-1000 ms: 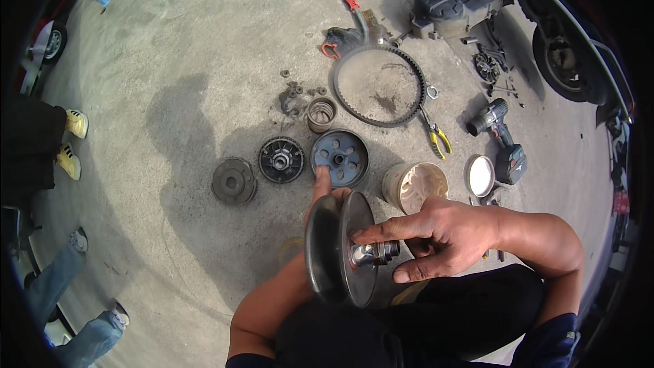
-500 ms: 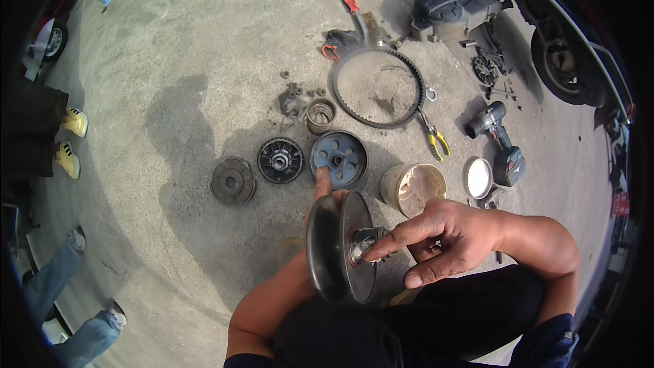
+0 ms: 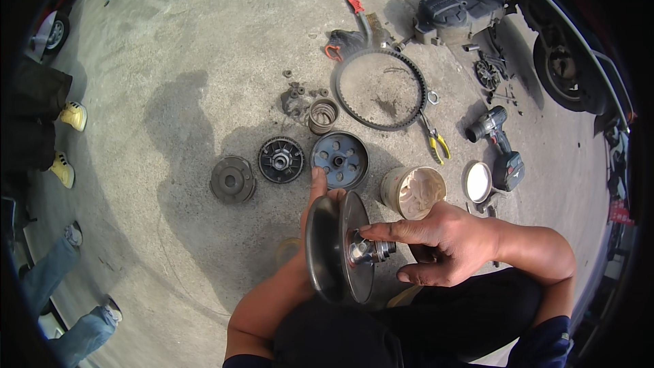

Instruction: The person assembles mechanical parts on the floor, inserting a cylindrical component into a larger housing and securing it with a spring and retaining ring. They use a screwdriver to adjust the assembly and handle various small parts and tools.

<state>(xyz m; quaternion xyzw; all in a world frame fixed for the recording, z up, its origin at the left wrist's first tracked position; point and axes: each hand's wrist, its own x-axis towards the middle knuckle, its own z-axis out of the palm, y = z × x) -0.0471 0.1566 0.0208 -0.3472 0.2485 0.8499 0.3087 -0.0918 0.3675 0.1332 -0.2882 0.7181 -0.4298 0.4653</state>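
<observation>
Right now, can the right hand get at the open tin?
Probably yes: the open tin stands uncovered just beyond the right hand, with nothing visible between them, and the left hand supports the pulley.

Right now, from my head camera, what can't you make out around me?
All in the head view:
- Left hand: the grooved metal pulley hides most of its fingers.
- Right hand: its curled fingers are partly covered by the hand itself.
- Yellow shoes: the dark left rim cuts off their wearer's upper body.
- Small dark pieces beyond the pulley: too small to identify.
</observation>
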